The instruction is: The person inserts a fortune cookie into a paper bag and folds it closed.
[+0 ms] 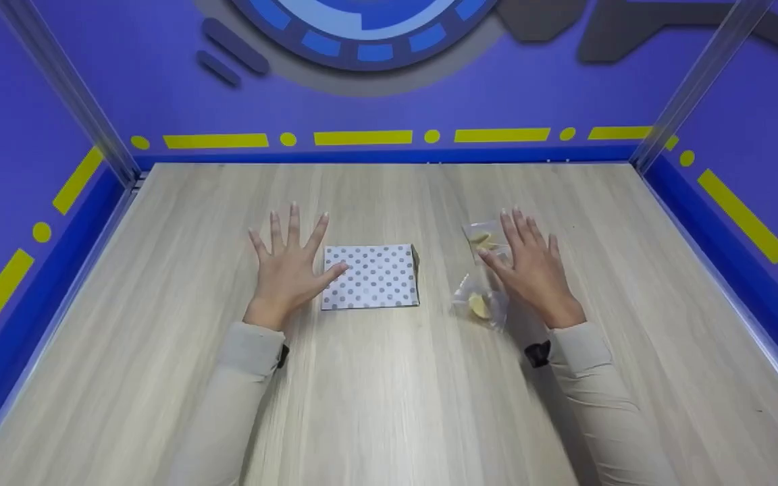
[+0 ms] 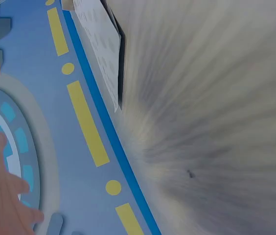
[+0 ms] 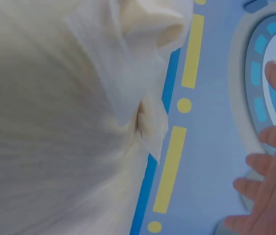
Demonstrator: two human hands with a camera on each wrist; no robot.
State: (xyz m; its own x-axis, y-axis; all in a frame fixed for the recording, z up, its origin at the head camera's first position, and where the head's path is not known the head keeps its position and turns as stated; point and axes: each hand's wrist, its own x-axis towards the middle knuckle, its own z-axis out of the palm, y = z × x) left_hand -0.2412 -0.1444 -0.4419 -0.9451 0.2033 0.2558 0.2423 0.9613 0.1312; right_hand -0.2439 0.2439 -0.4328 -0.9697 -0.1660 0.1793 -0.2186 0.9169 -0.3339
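Note:
A flat white paper packet (image 1: 379, 280) with grey polka dots lies on the table left of centre. My left hand (image 1: 288, 270) is held palm down beside it, fingers spread, its thumb overlapping the packet's left side in the head view. From the left wrist, the packet (image 2: 101, 41) shows its thin edge, with the hand (image 2: 1, 191) raised off the tabletop. Two clear plastic sachets lie to the right: a far sachet (image 1: 481, 237) and a near sachet (image 1: 487, 307), each with pale yellow contents. My right hand (image 1: 531, 270) hovers beside them with fingers extended, partly covering the far one.
The light wood-grain table (image 1: 375, 405) is bounded at the back by a blue-purple wall (image 1: 159, 101) with yellow markings. Similar panels flank it left and right, with metal posts (image 1: 706, 81) at the corners. A black band (image 1: 537, 353) sits at the right wrist.

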